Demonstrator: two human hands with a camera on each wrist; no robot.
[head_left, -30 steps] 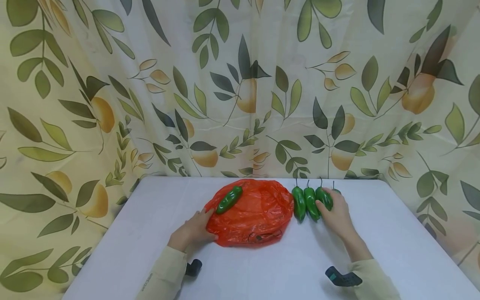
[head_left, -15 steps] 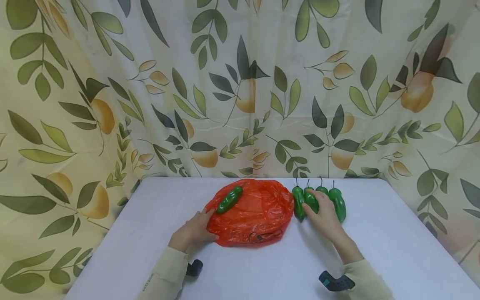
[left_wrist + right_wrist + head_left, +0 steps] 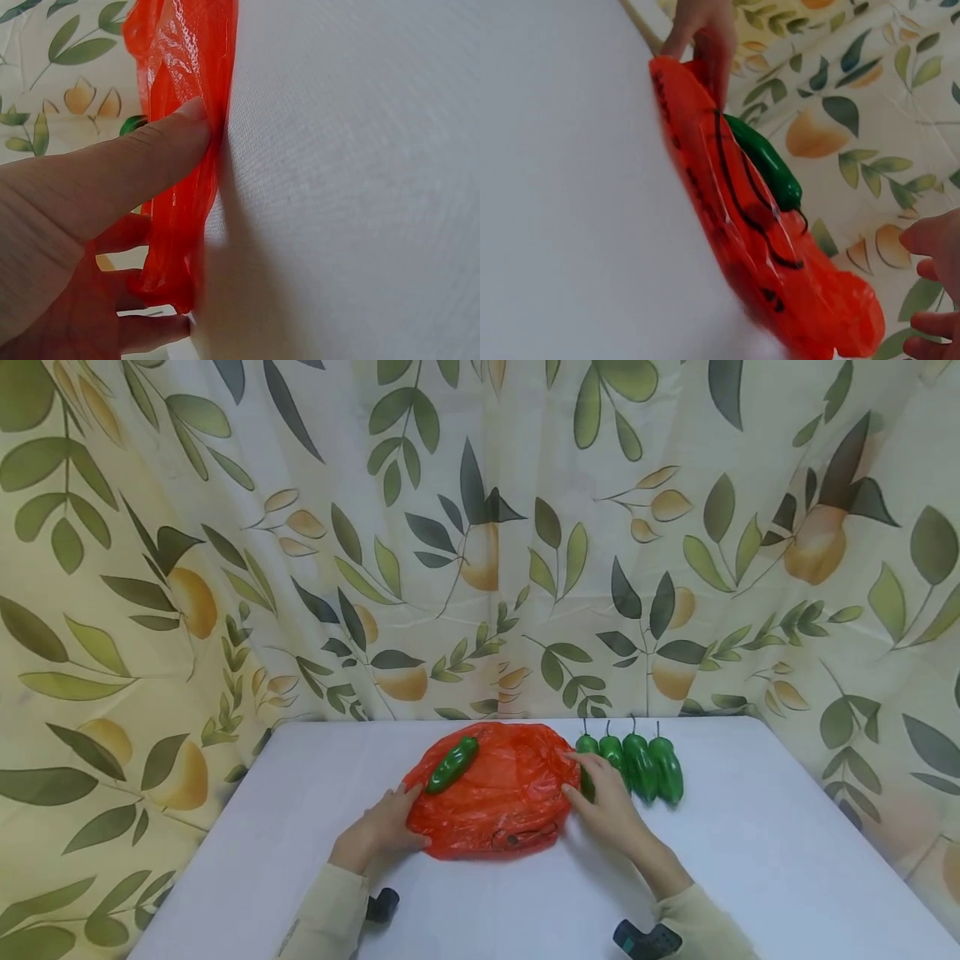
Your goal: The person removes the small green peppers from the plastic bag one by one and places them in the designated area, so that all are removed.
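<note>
A crumpled red plastic bag (image 3: 495,802) lies flat on the white table, a glossy green chili pepper (image 3: 452,765) on its upper left part. My left hand (image 3: 384,828) rests at the bag's left edge; in the left wrist view its straight thumb (image 3: 142,154) touches the red film, with the other fingers beyond it. My right hand (image 3: 606,806) reaches across the leftmost pepper (image 3: 587,743) of a row, fingertips right at the bag's right edge and partly hiding that pepper. Its fingers (image 3: 934,240) are spread in the right wrist view, with nothing between them.
Several green chili peppers with upward stems stand side by side right of the bag, the outer one (image 3: 667,768) rightmost. Behind the white table (image 3: 735,843) hangs a curtain (image 3: 480,543) printed with leaves and fruit. Black straps with camera mounts (image 3: 647,939) sit at the wrists.
My right hand has moved left along the pepper row, from the right-hand peppers to the bag's right edge, uncovering the peppers behind it. The left hand stays at the bag. The head view shifts slightly.
</note>
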